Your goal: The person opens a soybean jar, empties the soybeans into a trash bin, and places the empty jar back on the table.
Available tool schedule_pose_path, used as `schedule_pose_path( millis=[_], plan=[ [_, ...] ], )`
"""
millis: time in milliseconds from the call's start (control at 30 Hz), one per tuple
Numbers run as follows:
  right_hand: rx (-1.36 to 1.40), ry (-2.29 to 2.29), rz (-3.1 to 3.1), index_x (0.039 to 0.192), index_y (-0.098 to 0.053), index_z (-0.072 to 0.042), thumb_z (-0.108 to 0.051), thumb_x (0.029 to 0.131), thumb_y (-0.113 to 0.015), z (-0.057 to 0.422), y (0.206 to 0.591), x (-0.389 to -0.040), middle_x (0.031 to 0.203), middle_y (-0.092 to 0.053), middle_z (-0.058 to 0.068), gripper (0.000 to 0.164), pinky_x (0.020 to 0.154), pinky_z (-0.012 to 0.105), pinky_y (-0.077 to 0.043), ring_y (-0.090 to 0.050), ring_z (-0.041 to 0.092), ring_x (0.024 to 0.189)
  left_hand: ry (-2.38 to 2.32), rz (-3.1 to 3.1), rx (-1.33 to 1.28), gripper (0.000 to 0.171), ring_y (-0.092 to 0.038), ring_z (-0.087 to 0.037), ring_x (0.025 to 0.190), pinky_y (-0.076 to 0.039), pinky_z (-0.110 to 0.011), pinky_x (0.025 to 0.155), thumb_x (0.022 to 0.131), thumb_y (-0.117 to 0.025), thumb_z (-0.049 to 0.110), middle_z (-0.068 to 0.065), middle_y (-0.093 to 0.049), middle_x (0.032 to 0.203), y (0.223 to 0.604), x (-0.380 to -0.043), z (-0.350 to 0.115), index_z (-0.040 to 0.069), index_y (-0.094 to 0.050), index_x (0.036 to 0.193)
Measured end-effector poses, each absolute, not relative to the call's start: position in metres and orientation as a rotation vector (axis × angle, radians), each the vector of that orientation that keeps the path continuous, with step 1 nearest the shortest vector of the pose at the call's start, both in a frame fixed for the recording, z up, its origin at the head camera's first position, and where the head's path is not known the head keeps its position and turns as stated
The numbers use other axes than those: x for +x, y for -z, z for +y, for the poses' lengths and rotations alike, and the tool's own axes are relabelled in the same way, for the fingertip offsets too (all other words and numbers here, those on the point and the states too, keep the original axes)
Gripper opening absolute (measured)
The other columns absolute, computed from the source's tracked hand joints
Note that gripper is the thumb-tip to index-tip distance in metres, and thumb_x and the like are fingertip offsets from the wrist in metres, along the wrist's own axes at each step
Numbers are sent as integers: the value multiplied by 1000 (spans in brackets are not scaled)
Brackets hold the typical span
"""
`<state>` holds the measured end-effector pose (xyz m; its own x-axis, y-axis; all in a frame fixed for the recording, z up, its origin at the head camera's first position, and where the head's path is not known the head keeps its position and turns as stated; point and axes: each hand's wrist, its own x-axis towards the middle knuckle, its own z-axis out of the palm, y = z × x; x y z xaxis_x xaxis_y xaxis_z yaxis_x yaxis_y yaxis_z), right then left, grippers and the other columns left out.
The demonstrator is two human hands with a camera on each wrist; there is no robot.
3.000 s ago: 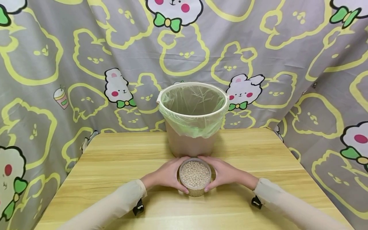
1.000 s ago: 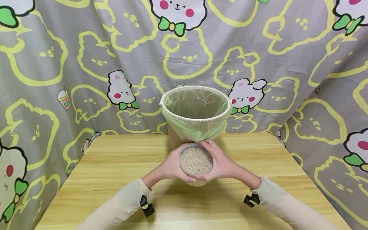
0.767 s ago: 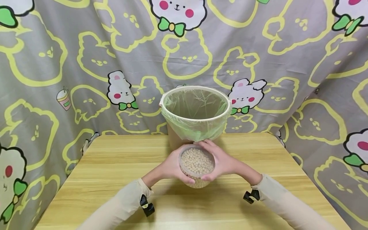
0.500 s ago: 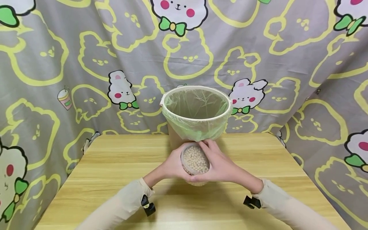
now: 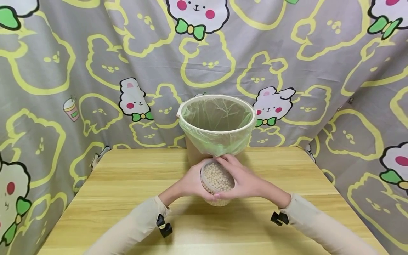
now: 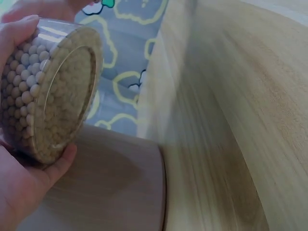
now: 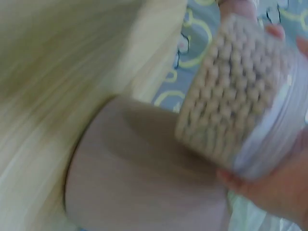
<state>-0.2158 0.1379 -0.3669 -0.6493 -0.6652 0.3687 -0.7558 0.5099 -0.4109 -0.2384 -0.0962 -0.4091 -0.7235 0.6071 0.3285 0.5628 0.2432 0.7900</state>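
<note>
A round clear plastic jar [image 5: 218,179] full of small pale beige balls is raised off the table in front of the bin. My left hand [image 5: 193,182] grips its left side, and in the left wrist view fingers [image 6: 60,163] wrap near the base. My right hand [image 5: 243,179] grips the right side around the rim, its thumb meeting the left thumb at the front. In the right wrist view the jar [image 7: 236,91] is tilted, with a clear band at its top. Whether a lid covers the top is hard to tell.
Right behind the hands stands a bin [image 5: 196,150] with a white rim and a pale green liner bag. It rests on a wood-grain table [image 5: 134,177]. A grey patterned curtain [image 5: 153,71] hangs behind and at both sides. Black straps sit at both sleeves.
Both hands have lifted the jar off the table. Over the last second the right hand has shifted back and forth around the jar's rim, while the left hand stays nearly still.
</note>
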Motion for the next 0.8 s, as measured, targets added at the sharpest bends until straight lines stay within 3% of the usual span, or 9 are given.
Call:
schedule_pose_path(
  millis=[133, 267, 433, 600, 800],
  plan=[
    [961, -687, -2662, 157, -37, -12, -70, 73, -77, 127, 364, -204, 148, -42, 9, 110, 96, 47, -55, -50, 23, 127, -1522, 2489, 1167, 118, -58, -20, 129, -50, -37, 109, 51, -101, 22, -4, -56, 145, 407, -239, -96, 17, -41, 152],
    [898, -684, -2631, 154, -41, -10, -68, 71, -79, 121, 360, -202, 142, -47, 10, 108, 96, 47, -54, -50, 23, 123, -1516, 2518, 1193, 118, -58, -21, 127, -51, -37, 108, 49, -102, 23, -5, -58, 142, 402, -241, -97, 16, -42, 151],
    [1163, -632, -2492, 147, -48, -2, -58, 69, -82, 127, 356, -215, 142, -50, 14, 102, 100, 48, -52, -51, 25, 125, -1481, 2471, 1234, 118, -57, -21, 127, -50, -37, 108, 51, -101, 19, -7, -55, 143, 400, -245, -101, 13, -40, 152],
    [1477, -498, -2367, 153, -43, -4, -54, 65, -84, 139, 355, -231, 144, -49, 12, 109, 101, 44, -54, -52, 22, 127, -1446, 2377, 1271, 118, -58, -20, 127, -50, -35, 110, 53, -101, 20, -7, -56, 142, 404, -248, -103, 12, -37, 152],
    [1616, -420, -2325, 155, -38, -4, -55, 63, -86, 144, 351, -232, 149, -45, 12, 116, 105, 41, -52, -49, 21, 133, -1453, 2305, 1289, 117, -58, -18, 127, -49, -34, 110, 53, -101, 18, -6, -56, 142, 410, -246, -104, 13, -37, 152]
  ],
)
